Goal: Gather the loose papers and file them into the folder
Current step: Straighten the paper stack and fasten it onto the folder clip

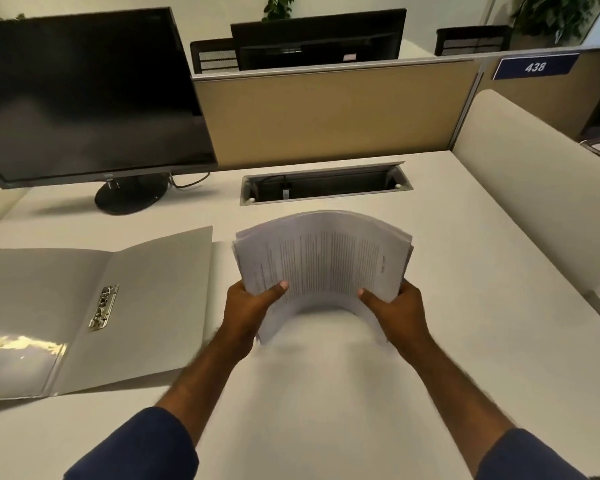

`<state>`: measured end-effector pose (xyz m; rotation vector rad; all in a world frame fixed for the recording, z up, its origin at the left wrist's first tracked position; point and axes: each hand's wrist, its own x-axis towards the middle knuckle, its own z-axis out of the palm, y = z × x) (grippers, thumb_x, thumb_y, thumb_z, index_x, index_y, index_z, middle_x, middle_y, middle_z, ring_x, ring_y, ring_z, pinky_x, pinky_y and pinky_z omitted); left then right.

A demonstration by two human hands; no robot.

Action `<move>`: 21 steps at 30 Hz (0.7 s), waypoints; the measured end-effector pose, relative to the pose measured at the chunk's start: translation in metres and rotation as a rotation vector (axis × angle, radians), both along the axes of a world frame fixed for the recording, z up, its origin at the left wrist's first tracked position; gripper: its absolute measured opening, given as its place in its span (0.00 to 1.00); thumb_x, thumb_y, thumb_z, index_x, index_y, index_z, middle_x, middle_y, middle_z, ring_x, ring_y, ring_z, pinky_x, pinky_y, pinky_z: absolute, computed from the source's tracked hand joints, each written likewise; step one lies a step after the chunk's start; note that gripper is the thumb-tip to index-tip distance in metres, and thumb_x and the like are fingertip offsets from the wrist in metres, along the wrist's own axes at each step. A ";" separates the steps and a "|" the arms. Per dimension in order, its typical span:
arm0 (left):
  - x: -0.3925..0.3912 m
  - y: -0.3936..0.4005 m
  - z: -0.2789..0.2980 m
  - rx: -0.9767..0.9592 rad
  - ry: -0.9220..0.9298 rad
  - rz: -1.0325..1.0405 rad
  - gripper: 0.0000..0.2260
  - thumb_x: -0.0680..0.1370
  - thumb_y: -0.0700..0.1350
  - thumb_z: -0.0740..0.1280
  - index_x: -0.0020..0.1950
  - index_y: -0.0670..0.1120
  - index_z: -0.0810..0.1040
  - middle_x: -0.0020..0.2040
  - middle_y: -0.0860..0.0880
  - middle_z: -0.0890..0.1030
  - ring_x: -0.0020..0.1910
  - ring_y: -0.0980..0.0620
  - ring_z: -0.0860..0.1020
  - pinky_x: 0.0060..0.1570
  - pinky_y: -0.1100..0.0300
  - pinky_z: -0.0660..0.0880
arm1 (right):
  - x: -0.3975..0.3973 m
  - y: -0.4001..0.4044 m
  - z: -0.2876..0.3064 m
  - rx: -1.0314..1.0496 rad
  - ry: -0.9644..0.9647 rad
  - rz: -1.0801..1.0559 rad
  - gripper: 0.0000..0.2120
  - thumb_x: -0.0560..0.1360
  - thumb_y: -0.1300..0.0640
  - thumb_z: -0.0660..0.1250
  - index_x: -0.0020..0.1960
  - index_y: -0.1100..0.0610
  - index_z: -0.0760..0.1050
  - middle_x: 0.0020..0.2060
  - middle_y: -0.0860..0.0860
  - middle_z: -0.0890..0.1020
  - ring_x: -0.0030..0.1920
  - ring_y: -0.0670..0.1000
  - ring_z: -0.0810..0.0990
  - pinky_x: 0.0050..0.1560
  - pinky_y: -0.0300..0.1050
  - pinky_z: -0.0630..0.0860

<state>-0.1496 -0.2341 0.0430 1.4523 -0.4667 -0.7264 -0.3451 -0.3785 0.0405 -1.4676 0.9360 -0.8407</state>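
Note:
A stack of printed white papers [326, 258] is held above the middle of the desk, bowed upward into an arch. My left hand [248, 306] grips its near left edge, thumb on top. My right hand [397, 311] grips the near right edge the same way. A grey folder [153, 299] lies open and flat on the desk to the left of the papers, with a metal clip [103, 307] along its spine. A sliver of white sheet shows just past the folder's right edge.
A black monitor [84, 98] stands at the back left on a round base. A cable slot [326, 183] is cut into the white desk [465, 271] behind the papers. A tan partition [326, 109] closes the back, and a cream panel [541, 181] runs along the right.

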 end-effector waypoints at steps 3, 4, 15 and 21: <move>0.002 0.010 -0.014 0.040 0.001 -0.001 0.24 0.65 0.47 0.80 0.59 0.54 0.78 0.54 0.49 0.83 0.56 0.46 0.80 0.53 0.50 0.81 | -0.007 0.001 -0.014 0.052 0.006 -0.008 0.19 0.70 0.62 0.76 0.57 0.51 0.77 0.49 0.48 0.83 0.50 0.50 0.81 0.37 0.27 0.77; 0.003 0.012 -0.014 0.032 -0.012 0.002 0.23 0.65 0.47 0.78 0.58 0.55 0.79 0.54 0.50 0.84 0.56 0.47 0.80 0.52 0.50 0.81 | -0.008 0.000 -0.015 0.056 -0.004 -0.011 0.18 0.70 0.61 0.76 0.56 0.50 0.77 0.47 0.45 0.82 0.49 0.47 0.81 0.36 0.26 0.76; -0.006 -0.004 0.013 -0.201 -0.149 0.087 0.16 0.71 0.46 0.74 0.54 0.63 0.81 0.51 0.55 0.84 0.52 0.51 0.82 0.47 0.55 0.83 | 0.002 -0.001 0.005 -0.182 -0.144 -0.180 0.10 0.74 0.54 0.72 0.52 0.58 0.81 0.41 0.44 0.84 0.41 0.38 0.82 0.37 0.26 0.76; -0.014 0.000 -0.016 0.047 -0.092 0.006 0.21 0.72 0.45 0.75 0.63 0.52 0.74 0.57 0.49 0.81 0.59 0.47 0.79 0.55 0.51 0.80 | 0.002 0.005 -0.030 -0.111 0.073 -0.072 0.14 0.73 0.60 0.73 0.57 0.61 0.79 0.47 0.53 0.83 0.50 0.54 0.82 0.35 0.26 0.75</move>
